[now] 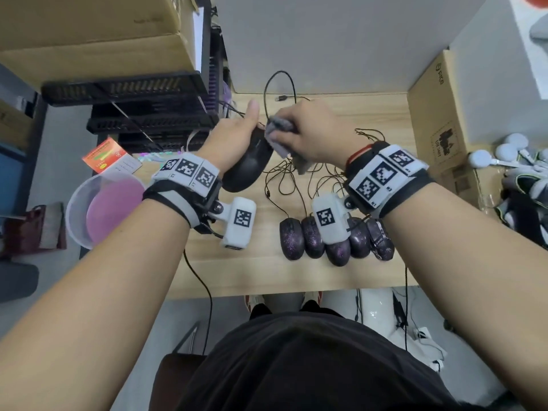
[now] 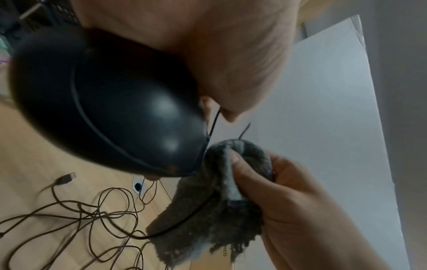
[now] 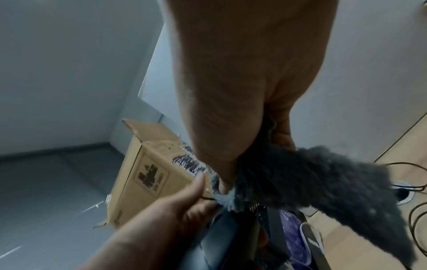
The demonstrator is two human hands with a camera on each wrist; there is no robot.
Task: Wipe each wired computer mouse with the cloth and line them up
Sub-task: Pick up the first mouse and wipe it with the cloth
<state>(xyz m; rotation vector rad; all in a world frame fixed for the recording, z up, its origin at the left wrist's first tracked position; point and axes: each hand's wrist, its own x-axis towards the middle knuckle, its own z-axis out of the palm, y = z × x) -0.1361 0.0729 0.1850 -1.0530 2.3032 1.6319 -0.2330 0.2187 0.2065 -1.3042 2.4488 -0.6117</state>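
Both hands are working: left hand [image 1: 234,134] is gripping the black mouse [image 1: 247,167]; right hand [image 1: 314,134], at three o'clock, is pinching the cloth [image 1: 278,132]; turning the mouse would expose unwiped sides.

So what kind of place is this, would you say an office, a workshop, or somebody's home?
Most likely an office storeroom or work corner: a small wooden desk against a plain wall, cardboard boxes beside it, and black stacked trays on the left.

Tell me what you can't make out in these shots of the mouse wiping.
- Left hand fingers: head view, hidden under the black mouse.
- Row of mice: head view, the middle ones partly covered by the right wrist camera.
- Black mouse: right wrist view, blurred, mostly behind the cloth.
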